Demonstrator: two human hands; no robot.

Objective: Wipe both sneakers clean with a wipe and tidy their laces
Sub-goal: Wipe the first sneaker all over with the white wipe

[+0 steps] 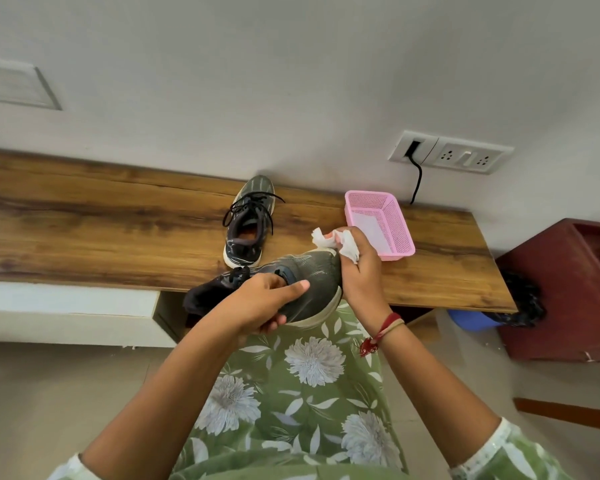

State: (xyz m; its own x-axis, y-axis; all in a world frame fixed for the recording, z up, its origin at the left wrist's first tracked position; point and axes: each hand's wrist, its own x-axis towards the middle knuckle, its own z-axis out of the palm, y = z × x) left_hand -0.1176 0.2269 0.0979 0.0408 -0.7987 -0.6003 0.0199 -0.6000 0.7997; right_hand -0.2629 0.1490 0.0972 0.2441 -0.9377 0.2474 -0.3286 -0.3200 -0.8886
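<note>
While the left hand [260,303] grips the sneaker [316,275] mid-frame — toe pointing frame-right — the right hand [361,271] clutches the wipe [347,245] directly at that toe.

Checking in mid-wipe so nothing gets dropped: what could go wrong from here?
The held sneaker is lifted at the counter edge by the left hand; rubbing its toe with the wipe might loosen that grip. The pink basket sits just behind the right hand, so a wide stroke could knock it.
</note>
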